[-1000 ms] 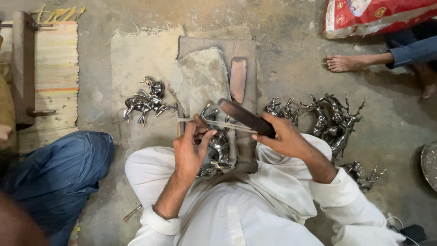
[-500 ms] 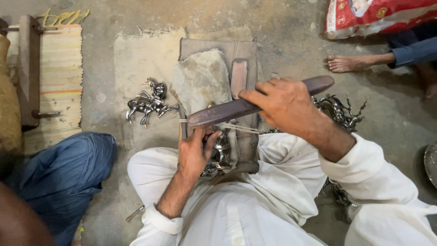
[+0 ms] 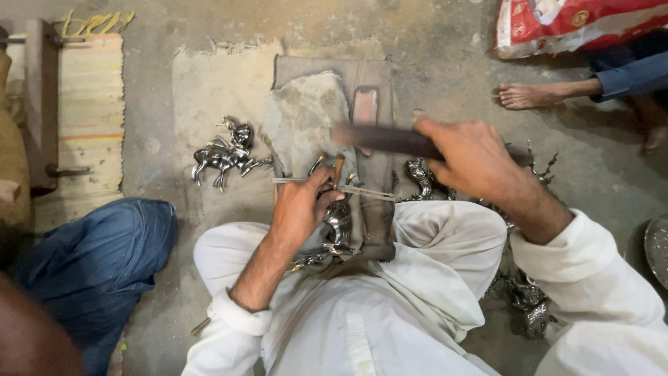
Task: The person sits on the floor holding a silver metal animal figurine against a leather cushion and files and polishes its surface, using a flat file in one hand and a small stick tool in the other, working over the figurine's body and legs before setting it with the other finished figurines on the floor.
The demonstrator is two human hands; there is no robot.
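Down at the centre of the head view, the left hand (image 3: 300,209) is clenched around a shiny silver-coloured metal figurine (image 3: 337,221), pinning it against a worn wooden work block (image 3: 376,209) that runs from 12 to 6 o'clock between the person's knees. A thin, pale metal rod (image 3: 327,184) lies across the block just above that hand, its long axis running from 9 towards 3 o'clock, tipped slightly down at the right.

At 1 o'clock from the left hand, the right hand (image 3: 476,160) grips a long, flat, dark file (image 3: 379,139). Its long axis lies nearly level, the free end pointing to 9 o'clock, and it is blurred with motion, above the block and apart from the figurine.

Beneath the block's upper end sits a rough grey stone slab (image 3: 303,118) on a frayed beige mat (image 3: 216,90). At 9 o'clock rests a polished horse figurine (image 3: 226,152), lying on its side. More shiny castings (image 3: 421,177) crowd the floor at 3 o'clock, partly hidden by the right forearm. A bare foot (image 3: 529,94) of another person shows at 2 o'clock, below a red sack (image 3: 577,24); a blue-clad knee (image 3: 97,257) fills 8 o'clock.
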